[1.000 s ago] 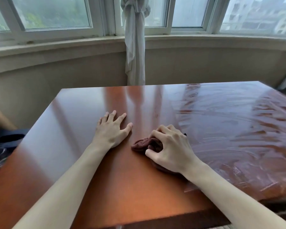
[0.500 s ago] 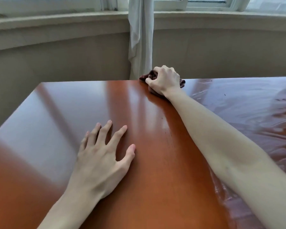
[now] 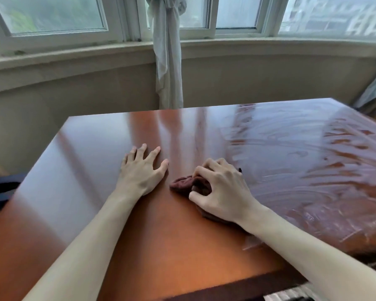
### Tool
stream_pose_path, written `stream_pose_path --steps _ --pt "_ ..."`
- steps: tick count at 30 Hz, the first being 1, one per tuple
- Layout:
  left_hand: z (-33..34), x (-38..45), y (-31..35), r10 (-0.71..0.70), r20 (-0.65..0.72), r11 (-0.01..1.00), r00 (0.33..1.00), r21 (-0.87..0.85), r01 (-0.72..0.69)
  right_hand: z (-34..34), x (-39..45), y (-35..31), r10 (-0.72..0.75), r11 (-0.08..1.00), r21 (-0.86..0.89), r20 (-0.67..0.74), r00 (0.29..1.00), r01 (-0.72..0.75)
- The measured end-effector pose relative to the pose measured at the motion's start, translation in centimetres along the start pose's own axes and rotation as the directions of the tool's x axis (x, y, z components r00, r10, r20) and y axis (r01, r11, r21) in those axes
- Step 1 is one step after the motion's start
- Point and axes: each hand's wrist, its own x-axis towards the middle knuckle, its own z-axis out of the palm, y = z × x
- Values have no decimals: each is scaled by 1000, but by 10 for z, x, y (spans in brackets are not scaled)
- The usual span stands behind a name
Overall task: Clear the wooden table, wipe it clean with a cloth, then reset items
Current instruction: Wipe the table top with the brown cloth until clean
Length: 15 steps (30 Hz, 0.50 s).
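We see soft, diffuse daylight entering from the windows [image 3: 52, 16] along the top of the frame; overcast, no hard sun. The table [image 3: 96, 170] is glossy: pale window reflections streak the centre and left, and broad whitish glare covers the smeared right half. Shadows are faint, only a thin dark edge under the left hand [image 3: 140, 174] and right hand [image 3: 224, 192]. Wide-angle distortion bows the sill [image 3: 269, 46] and bends the frame corners. Edges at lower left and far right are blurred; the centre is moderately sharp.
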Motion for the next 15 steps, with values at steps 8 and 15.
stream_pose_path --steps 8,15 --pt "5 3 -4 12 -24 1000 1000 -7 -12 45 123 44 93 995 -46 23 995 -92" --pt "5 3 -3 -29 -72 1000 997 8 29 108 300 99 187 981 -46 -17 982 -188"
